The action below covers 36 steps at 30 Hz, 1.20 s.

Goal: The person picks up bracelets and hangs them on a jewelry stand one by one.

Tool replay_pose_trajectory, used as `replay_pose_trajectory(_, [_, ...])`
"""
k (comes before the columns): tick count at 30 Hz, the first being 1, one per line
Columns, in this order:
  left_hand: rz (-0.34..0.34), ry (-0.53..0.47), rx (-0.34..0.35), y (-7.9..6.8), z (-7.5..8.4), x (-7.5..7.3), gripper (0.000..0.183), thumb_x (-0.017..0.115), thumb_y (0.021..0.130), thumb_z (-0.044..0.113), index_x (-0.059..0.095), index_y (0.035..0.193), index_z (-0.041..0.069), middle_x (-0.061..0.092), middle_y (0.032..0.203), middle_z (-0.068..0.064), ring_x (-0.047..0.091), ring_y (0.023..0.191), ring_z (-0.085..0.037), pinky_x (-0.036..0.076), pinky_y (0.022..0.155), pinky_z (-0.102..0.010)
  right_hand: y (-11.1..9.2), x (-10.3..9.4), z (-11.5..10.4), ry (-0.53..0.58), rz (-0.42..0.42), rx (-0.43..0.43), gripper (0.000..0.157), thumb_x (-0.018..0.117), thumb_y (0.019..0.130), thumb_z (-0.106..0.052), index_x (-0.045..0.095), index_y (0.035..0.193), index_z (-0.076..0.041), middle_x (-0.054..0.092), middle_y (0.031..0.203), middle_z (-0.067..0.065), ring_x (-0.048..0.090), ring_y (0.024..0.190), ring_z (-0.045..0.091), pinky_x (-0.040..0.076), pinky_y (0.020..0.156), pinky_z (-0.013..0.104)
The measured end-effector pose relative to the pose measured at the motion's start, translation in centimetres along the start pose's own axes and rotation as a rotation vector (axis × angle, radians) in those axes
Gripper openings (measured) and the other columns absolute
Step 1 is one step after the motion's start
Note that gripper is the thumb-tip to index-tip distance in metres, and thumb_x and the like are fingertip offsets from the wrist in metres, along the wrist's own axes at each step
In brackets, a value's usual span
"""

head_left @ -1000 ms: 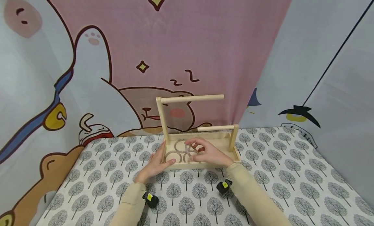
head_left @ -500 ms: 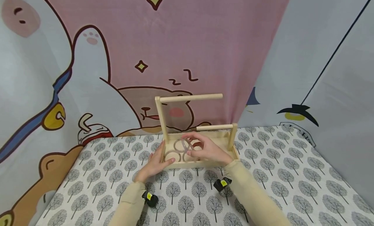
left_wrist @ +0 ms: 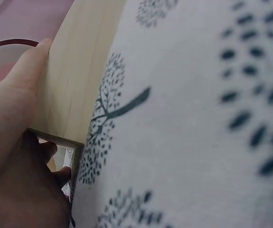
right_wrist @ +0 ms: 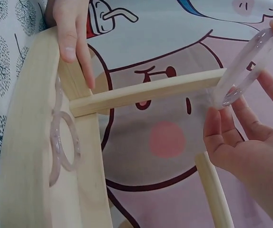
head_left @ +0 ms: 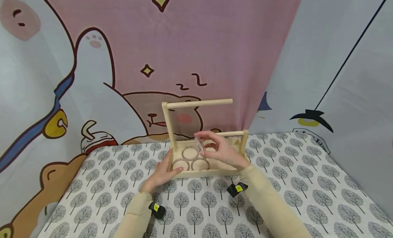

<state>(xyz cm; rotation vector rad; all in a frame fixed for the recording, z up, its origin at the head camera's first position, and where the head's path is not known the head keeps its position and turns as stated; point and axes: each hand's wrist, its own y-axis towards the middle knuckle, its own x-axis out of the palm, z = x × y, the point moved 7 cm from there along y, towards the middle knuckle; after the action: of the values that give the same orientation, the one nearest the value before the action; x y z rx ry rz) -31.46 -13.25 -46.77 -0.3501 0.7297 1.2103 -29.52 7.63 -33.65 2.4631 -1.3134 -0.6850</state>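
Observation:
In the head view, my right hand [head_left: 219,149] pinches a translucent, pale lilac bangle [head_left: 199,144] by its edge between thumb and fingertips, raised over a wooden bracelet stand [head_left: 212,173]. Seen from the right wrist, that held bangle [right_wrist: 236,59] is tilted up beside the free end of a round wooden bar. Three more bangles [head_left: 208,164] lie in the left part of the stand's tray, close together. My left hand [head_left: 164,171] grips the tray's left front corner, thumb over the front rim and fingers along the end wall.
From the tray's left end rises a tall post with a long bar [head_left: 201,103]. A shorter post at the right end carries a lower bar [head_left: 231,133]. Tree-print cloth [head_left: 194,210] covers the table, and a cartoon-print curtain [head_left: 239,43] hangs close behind.
My right hand has lifted the bangle up from over the others in the tray and turned it more on edge. The left hand stays on the tray's corner.

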Motion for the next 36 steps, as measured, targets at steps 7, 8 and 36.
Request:
replay_pose_trajectory(7, [0.004,-0.011,0.015,0.0,0.2,-0.1,0.095,0.065,0.09,0.039,0.005,0.155,0.006,0.013,0.158,-0.019,0.016,0.141,-0.042,0.001,0.103,-0.074,0.1,-1.9,-0.6,0.044,0.042,0.022,0.057,0.07,0.084,0.002,0.049,0.137,-0.002,0.052,0.134,0.013,0.051,0.115,0.031,0.047,0.096,0.044])
replay_pose_trajectory(8, [0.004,-0.013,0.016,0.0,0.3,-0.1,0.095,0.065,0.09,0.039,0.005,0.155,0.006,0.013,0.158,-0.019,0.016,0.141,-0.042,0.0,0.103,-0.074,0.1,-2.2,-0.6,0.056,0.046,0.03,0.057,0.07,0.084,0.002,0.049,0.137,-0.002,0.052,0.134,0.014,0.051,0.116,0.033,0.048,0.094,0.044])
replay_pose_trajectory(36, [-0.001,-0.002,-0.024,-0.1,-0.2,0.1,0.097,0.065,0.089,0.041,0.004,0.155,0.006,0.012,0.158,-0.02,0.017,0.141,-0.043,0.0,0.106,-0.069,-1.0,-11.7,-0.5,-0.103,0.154,0.111,0.055,0.066,0.09,-0.004,0.045,0.141,-0.005,0.045,0.141,0.021,0.052,0.118,0.026,0.05,0.091,0.032])
